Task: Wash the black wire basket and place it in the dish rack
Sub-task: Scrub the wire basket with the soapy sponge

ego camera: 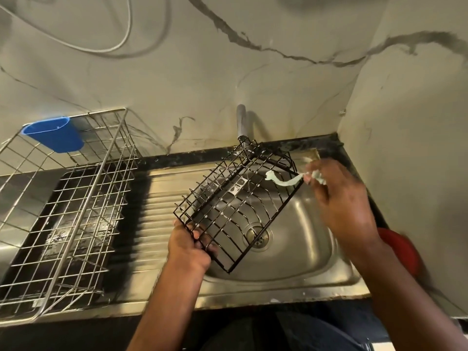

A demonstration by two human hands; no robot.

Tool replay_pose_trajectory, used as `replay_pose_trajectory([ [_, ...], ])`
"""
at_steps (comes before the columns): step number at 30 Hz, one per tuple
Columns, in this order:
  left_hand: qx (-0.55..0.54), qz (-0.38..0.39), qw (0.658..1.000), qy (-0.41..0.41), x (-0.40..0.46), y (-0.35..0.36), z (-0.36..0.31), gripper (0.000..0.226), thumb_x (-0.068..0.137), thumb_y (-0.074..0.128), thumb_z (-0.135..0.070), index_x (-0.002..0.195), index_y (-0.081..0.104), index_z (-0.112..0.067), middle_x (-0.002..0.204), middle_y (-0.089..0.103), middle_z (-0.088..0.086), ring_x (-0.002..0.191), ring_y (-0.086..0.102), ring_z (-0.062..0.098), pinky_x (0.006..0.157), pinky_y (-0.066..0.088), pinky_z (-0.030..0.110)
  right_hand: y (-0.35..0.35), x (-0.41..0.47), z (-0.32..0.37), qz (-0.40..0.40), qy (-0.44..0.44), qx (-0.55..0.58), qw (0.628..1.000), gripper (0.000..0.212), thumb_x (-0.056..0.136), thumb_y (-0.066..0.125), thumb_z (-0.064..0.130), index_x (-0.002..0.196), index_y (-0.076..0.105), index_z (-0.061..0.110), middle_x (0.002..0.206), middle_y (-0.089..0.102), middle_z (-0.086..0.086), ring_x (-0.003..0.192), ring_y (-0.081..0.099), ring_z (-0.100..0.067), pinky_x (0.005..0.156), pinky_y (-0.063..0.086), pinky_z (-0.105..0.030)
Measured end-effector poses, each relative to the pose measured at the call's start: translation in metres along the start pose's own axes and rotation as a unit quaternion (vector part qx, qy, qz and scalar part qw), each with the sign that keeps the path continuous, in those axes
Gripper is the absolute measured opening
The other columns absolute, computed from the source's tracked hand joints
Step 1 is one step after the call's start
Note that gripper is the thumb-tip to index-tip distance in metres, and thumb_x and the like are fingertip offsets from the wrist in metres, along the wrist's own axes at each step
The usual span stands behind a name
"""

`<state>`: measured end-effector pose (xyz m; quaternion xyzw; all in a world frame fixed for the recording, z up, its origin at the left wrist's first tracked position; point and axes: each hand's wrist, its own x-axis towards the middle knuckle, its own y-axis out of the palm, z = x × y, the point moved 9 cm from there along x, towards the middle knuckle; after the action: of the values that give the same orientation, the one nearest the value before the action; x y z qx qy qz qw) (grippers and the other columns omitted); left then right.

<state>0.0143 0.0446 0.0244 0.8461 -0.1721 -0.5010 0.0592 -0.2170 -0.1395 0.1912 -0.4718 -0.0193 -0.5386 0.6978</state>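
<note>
The black wire basket (235, 201) is tilted over the steel sink (304, 264), its far end right under the tap (241, 121). My left hand (188, 245) grips its near left corner. My right hand (339, 198) is at the basket's far right edge, pinching a pale green soapy strip (283, 180) that drapes over the wires. White suds dot the basket's wires. The silver wire dish rack (76, 211) stands on the counter to the left, apart from the basket.
A blue plastic cup holder (54, 134) hangs on the rack's far rim. A ribbed drainboard (157, 211) lies between rack and sink bowl. A red round object (400, 249) sits at the sink's right edge, partly behind my right forearm. Marble walls close the back and right.
</note>
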Motion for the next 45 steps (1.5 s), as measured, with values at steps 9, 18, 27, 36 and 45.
replay_pose_trajectory([
  [9,-0.024,0.037,0.999,-0.026,-0.012,0.014,0.016,0.056,0.107,0.032,-0.052,0.059,0.037,-0.024,0.036,0.036,-0.009,0.024,0.024,0.007,0.055,0.019,0.028,-0.005,0.015,-0.015,-0.049,0.088,0.137,0.985,0.026,0.083,0.079,0.016,0.097,0.06,0.026,0.105,0.059,0.003,0.089,0.061,-0.003,0.073,0.048,-0.01],
  [18,-0.033,0.069,0.997,-0.017,-0.02,0.018,0.007,0.087,0.106,0.023,-0.059,0.032,0.039,-0.017,0.035,0.031,-0.006,0.024,0.022,0.009,0.054,0.015,0.027,0.045,-0.013,-0.001,0.077,0.029,0.048,0.995,0.048,0.093,0.067,0.024,0.139,0.056,0.018,0.137,0.051,-0.001,0.116,0.041,0.005,0.095,0.029,0.002],
  [27,-0.017,0.072,0.997,-0.013,-0.016,0.01,-0.001,0.081,0.108,0.024,-0.052,0.035,0.037,-0.019,0.034,0.027,-0.007,0.022,0.021,0.009,0.049,0.024,0.022,0.013,-0.008,-0.01,-0.032,0.082,0.196,0.977,0.03,0.088,0.073,0.004,0.114,0.067,0.016,0.11,0.072,0.001,0.099,0.067,0.002,0.081,0.047,-0.006],
  [36,-0.01,0.046,0.999,-0.01,-0.014,0.006,0.001,0.08,0.106,0.025,-0.057,0.036,0.036,-0.018,0.037,0.027,-0.008,0.024,0.02,0.01,0.052,0.018,0.028,0.038,-0.002,-0.035,-0.041,0.268,0.607,0.748,0.011,0.099,0.054,0.02,0.106,0.061,0.013,0.099,0.067,-0.013,0.095,0.07,-0.029,0.084,0.057,-0.039],
  [45,-0.005,0.044,0.999,-0.015,-0.01,0.004,0.003,0.076,0.107,0.026,-0.054,0.039,0.037,-0.02,0.038,0.028,-0.009,0.026,0.02,0.01,0.052,0.019,0.028,0.046,-0.012,-0.039,0.007,0.363,0.581,0.729,0.021,0.104,0.047,0.02,0.122,0.057,0.016,0.096,0.059,-0.004,0.057,0.053,-0.01,0.045,0.045,-0.022],
])
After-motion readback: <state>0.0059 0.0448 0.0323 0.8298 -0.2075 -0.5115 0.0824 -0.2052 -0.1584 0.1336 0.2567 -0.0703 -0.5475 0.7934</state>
